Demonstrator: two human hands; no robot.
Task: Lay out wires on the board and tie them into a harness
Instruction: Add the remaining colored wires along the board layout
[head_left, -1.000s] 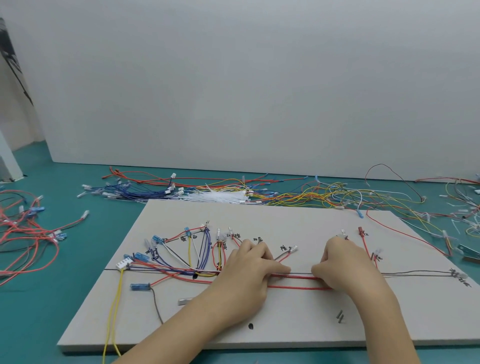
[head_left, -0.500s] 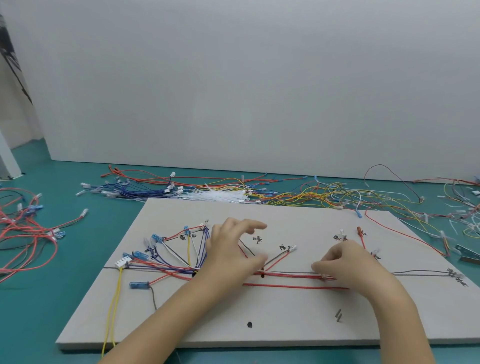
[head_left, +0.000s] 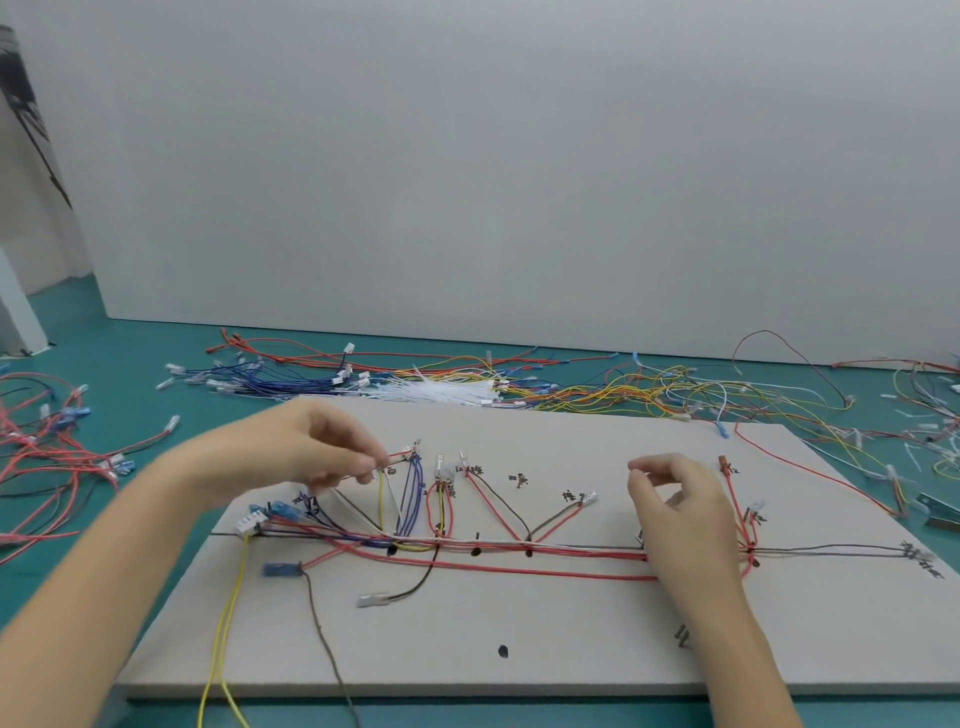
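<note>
A grey board (head_left: 571, 639) lies in front of me with a wire harness trunk (head_left: 571, 551) of red, white and dark wires running left to right across it. Branches fan up from the trunk to handwritten labels. My left hand (head_left: 311, 452) hovers over the board's upper left, and its fingertips pinch a red-and-white wire end (head_left: 402, 456) there; the hand is blurred. My right hand (head_left: 675, 504) sits over the right part of the trunk. Its fingers are loosely curled and hold nothing.
A bundle of white cable ties (head_left: 441, 389) and tangled loose wires (head_left: 649, 389) lie behind the board. More red wires (head_left: 41, 457) lie at the left, and a metal tool (head_left: 940, 512) at the right. A yellow wire (head_left: 228, 623) hangs over the front edge.
My left hand left the trunk and moved up and left to the upper-left branch ends. My right hand lifted its fingers off the red wires.
</note>
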